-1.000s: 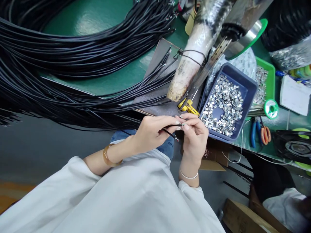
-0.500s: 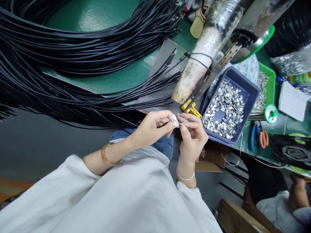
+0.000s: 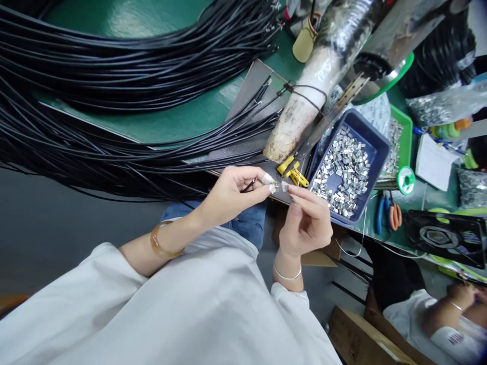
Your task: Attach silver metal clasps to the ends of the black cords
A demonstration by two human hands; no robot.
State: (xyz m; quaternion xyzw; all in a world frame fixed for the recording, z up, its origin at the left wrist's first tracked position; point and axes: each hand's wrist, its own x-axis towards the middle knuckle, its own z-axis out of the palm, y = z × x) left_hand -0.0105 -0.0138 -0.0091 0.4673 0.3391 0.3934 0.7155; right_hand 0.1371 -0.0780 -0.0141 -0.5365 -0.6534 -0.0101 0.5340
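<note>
My left hand [image 3: 238, 192] pinches a thin black cable [image 3: 249, 185] close to its end, between thumb and a forefinger wrapped in white tape. Small bared wires [image 3: 277, 186] poke out past the fingertips. Facing them, my right hand [image 3: 307, 220] has thumb and fingers drawn together on a small silvery metal piece [image 3: 284, 187], its exact form too small to make out. A narrow gap separates it from the wire ends. Just beyond my right fingers lies a yellow-handled tool [image 3: 299, 175], beside a blue bin [image 3: 380, 147] holding many small metal shells [image 3: 344, 167].
Bundles of black cables [image 3: 125, 76] cover the left of the green table [image 3: 144, 15]. A wrapped white tube [image 3: 292, 119] slants over the middle. To the right are a green tray [image 3: 407, 121], pliers [image 3: 395, 217] and a black fan [image 3: 445, 235]. Another person's arm [image 3: 445, 309] shows at lower right.
My hands have moved slightly apart, so the wire ends and the metal piece now show between them. The whole view has shifted, with the table things farther left in it.
</note>
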